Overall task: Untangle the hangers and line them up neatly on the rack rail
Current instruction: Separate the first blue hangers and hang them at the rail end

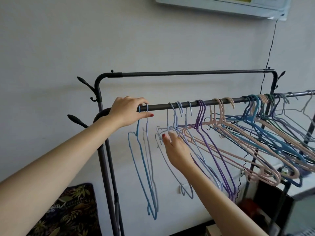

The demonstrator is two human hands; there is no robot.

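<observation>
A dark rack rail (238,100) runs from left to right at hand height. My left hand (129,110) rests on its left end, fingers and thumb around the hooks of two hangers, a blue hanger (141,160) and a pale lilac hanger (149,150), which hang straight down. My right hand (175,149) is lower, fingers pushed into a bunch of light blue hangers (174,116). Further right hang purple hangers (201,116), pink hangers (238,142) and a crowded blue, green and grey tangle (265,113), all slanting right.
A higher rack bar (187,73) spans behind. Coat pegs (85,84) stick out at the left post. An air conditioner (225,5) with a black cable (270,48) is on the wall. A leaf-patterned cloth (71,210) lies bottom left, dark boxes (272,201) bottom right.
</observation>
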